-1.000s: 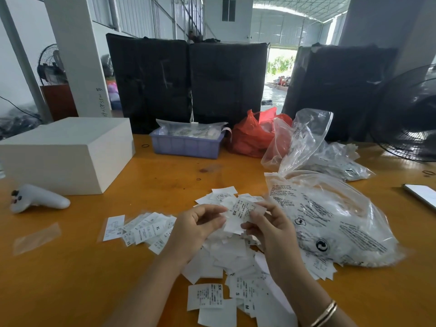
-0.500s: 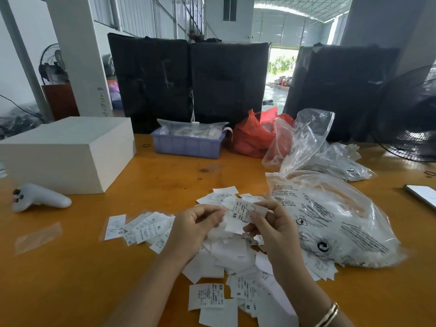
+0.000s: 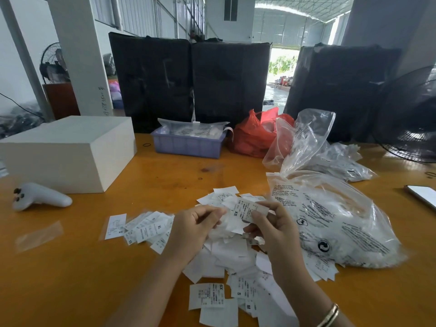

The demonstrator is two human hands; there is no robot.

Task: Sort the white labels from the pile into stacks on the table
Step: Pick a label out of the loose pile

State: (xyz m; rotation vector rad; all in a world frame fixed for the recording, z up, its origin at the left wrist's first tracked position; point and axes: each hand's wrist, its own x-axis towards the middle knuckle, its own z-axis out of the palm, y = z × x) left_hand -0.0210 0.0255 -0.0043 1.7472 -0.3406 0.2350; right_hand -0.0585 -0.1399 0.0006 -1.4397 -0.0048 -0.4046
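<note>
White printed paper labels (image 3: 236,253) are lying heaped on the orange wooden counter (image 3: 70,267). Both hands, left (image 3: 192,228) and right (image 3: 271,228), are pinching one XS label (image 3: 245,211) above the heap, reading its size. Next, it probably needs placing on a matching stack (image 3: 146,228) at left.

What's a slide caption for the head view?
Both hands hold white labels above the pile on the table.

My left hand (image 3: 195,228) and right hand (image 3: 271,228) pinch a small bunch of white labels (image 3: 245,212) (the top one reads XS) above the loose pile (image 3: 232,253) on the orange table (image 3: 70,279). A fanned stack (image 3: 146,228) lies just left; a printed clear bag (image 3: 339,223) lies right.
</note>
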